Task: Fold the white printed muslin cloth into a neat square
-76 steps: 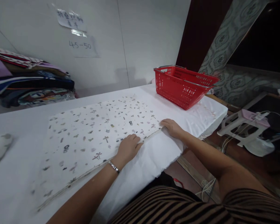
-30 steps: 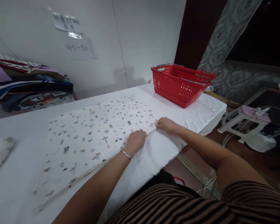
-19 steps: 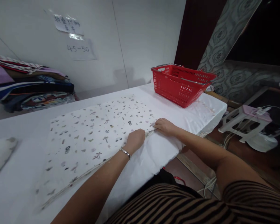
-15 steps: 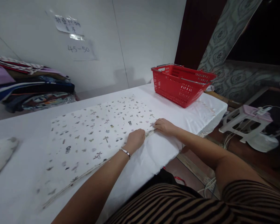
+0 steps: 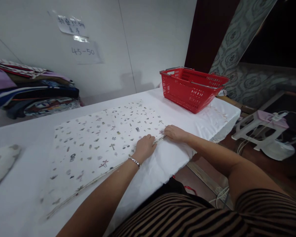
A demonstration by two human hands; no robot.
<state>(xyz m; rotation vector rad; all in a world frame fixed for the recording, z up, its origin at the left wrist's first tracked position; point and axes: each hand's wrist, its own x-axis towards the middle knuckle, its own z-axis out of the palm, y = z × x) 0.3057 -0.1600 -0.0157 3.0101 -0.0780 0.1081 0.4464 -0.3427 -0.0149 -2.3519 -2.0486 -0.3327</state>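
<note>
Two hands on the near hem of the printed cloth (image 5: 101,141), which lies flat on the white table (image 5: 27,197); left hand (image 5: 145,147) curled, fingers pinching the hem; right hand (image 5: 174,132) closed on the near right corner just beside it; step in hand: gripping the edge; next move likely needs both grips kept level; red basket (image 5: 191,88) well apart.
</note>
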